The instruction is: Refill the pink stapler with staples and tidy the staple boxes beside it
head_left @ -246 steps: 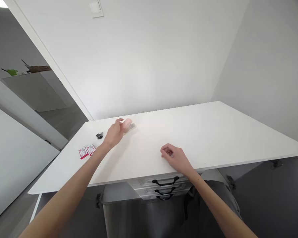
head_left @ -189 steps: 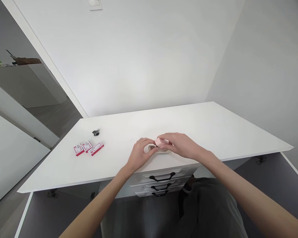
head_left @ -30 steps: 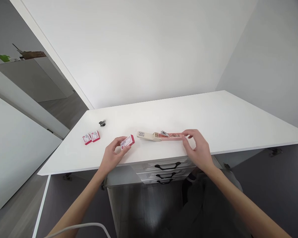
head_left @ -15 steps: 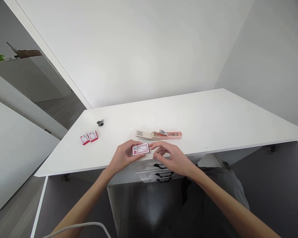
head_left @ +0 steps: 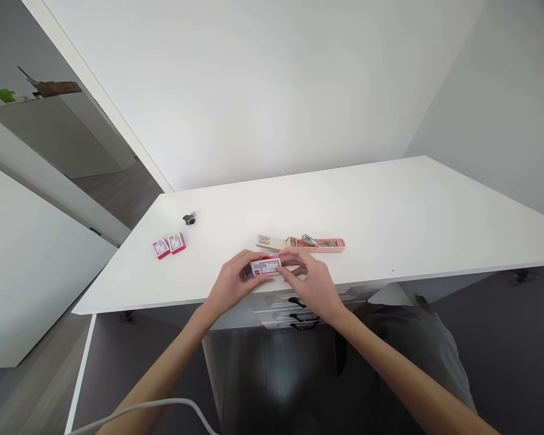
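Both hands hold a small red-and-white staple box (head_left: 266,267) just above the front edge of the white table (head_left: 390,211). My left hand (head_left: 233,285) grips its left end, where a grey inner part shows. My right hand (head_left: 310,281) pinches its right end with curled fingers. Just behind the box, a pink and cream stapler (head_left: 299,243) lies flat on the table, folded open with its metal staple channel showing.
Two more red-and-white staple boxes (head_left: 169,246) lie at the table's left. A small black object (head_left: 189,219) sits behind them. White drawers with black handles (head_left: 299,302) are under the table's front edge. A white cable (head_left: 163,408) crosses the bottom left.
My left hand brought a staple box from the left to the table's front. My right hand left the stapler and joined it on the box, whose grey inner part now shows at the left end.
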A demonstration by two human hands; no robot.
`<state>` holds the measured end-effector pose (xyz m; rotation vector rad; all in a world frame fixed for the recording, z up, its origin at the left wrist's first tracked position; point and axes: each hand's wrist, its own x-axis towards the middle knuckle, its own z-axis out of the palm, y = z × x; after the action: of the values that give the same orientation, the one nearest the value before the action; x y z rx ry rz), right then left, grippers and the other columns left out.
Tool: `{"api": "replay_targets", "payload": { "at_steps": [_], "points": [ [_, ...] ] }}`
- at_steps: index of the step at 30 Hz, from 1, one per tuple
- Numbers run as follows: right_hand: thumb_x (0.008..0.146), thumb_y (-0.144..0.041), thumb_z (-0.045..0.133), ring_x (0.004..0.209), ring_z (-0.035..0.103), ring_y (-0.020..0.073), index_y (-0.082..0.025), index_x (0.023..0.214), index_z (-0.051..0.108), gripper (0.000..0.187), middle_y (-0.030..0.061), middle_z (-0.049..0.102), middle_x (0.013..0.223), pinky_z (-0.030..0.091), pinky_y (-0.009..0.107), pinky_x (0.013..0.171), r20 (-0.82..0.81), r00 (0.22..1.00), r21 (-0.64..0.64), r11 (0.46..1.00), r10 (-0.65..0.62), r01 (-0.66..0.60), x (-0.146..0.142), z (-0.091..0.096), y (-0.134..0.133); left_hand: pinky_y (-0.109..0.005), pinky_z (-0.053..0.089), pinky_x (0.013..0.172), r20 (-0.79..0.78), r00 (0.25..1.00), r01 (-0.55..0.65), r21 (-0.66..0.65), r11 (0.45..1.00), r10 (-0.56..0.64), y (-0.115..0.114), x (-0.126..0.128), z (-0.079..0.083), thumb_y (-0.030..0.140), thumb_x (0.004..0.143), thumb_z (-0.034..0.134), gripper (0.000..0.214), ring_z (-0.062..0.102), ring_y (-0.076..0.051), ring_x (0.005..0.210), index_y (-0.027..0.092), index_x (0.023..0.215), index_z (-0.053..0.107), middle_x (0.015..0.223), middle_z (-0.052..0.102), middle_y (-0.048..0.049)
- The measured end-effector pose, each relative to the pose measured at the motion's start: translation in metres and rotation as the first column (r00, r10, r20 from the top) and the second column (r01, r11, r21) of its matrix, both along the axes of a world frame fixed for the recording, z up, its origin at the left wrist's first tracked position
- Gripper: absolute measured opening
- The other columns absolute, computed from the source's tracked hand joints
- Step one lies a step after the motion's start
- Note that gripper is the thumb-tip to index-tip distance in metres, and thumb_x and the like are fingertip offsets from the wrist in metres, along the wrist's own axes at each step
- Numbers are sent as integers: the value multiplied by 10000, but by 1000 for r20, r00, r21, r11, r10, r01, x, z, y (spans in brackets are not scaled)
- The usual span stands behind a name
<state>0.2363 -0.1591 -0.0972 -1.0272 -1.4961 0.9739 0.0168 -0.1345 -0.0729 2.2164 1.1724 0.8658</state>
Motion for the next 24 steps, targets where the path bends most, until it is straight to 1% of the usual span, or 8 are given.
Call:
{"api": "replay_targets", "payload": {
  "at_steps": [4, 8, 9, 12, 15, 17, 20, 24],
  "points": [
    [1027, -344, 608, 937, 779, 229, -270, 1220, 648, 210, 59, 798, 1082, 670, 393, 822, 111, 986, 175, 979, -125, 104, 4, 0, -1, -378, 551, 996, 17, 997, -72, 17, 997, 72, 0, -2, 0, 465, 974, 710, 375, 680, -232, 1146, 257, 1284, 671, 1246, 740, -62],
    [1064, -326, 564, 868, 778, 225, -274, 1196, 673, 179, 66, 807, 1104, 668, 416, 816, 208, 955, 336, 932, -212, 134, 15, 1, -2, -386, 547, 1007, 3, 993, -114, -23, 993, 114, 0, -2, 1, 437, 1009, 638, 340, 681, -221, 1075, 255, 1293, 678, 1260, 746, -58],
    [1073, -321, 552, 892, 783, 230, -278, 1172, 686, 173, 67, 809, 1118, 667, 419, 826, 237, 945, 373, 919, -224, 124, 18, 1, -2, -390, 548, 1011, 0, 993, -117, -34, 992, 118, 0, -2, 1, 434, 1015, 621, 336, 682, -222, 1064, 256, 1292, 683, 1268, 746, -59],
    [1090, -298, 521, 1080, 780, 249, -293, 1098, 717, 196, 56, 817, 1123, 658, 428, 915, 298, 927, 452, 889, -226, 72, 25, 0, -1, -391, 544, 1033, -5, 994, -112, -51, 992, 112, 0, -1, -1, 416, 1030, 580, 323, 690, -225, 1092, 263, 1286, 704, 1294, 747, -56],
    [1089, -270, 523, 1162, 763, 248, -302, 1075, 723, 203, 44, 822, 1113, 640, 443, 989, 312, 924, 482, 875, -223, 48, 28, -1, 1, -374, 550, 1018, -20, 995, -103, -39, 994, 102, 1, -1, -2, 399, 1037, 569, 336, 699, -222, 1103, 272, 1315, 707, 1309, 747, -52],
    [1085, -259, 534, 1155, 766, 251, -299, 1086, 719, 188, 49, 820, 1129, 643, 446, 977, 305, 923, 489, 870, -235, 60, 28, -2, 1, -366, 558, 989, -26, 994, -106, -37, 994, 105, 1, -1, -2, 407, 1037, 573, 351, 704, -220, 1083, 275, 1337, 699, 1306, 749, -51],
    [1078, -266, 556, 1108, 779, 255, -289, 1097, 706, 153, 53, 819, 1117, 658, 443, 931, 256, 928, 484, 867, -271, 120, 28, -1, 1, -362, 562, 978, -21, 993, -115, -58, 992, 114, 0, -2, -1, 448, 1026, 598, 395, 711, -225, 1070, 273, 1367, 692, 1285, 760, -52],
    [1059, -352, 602, 992, 794, 240, -276, 1084, 685, 115, 50, 808, 1054, 675, 457, 928, 137, 951, 382, 900, -278, 208, 30, 8, 1, -381, 556, 1032, 11, 996, -87, -149, 985, 90, -1, -4, 3, 509, 1002, 630, 482, 719, -243, 1110, 255, 1407, 691, 1253, 779, -61]
  ]
}}
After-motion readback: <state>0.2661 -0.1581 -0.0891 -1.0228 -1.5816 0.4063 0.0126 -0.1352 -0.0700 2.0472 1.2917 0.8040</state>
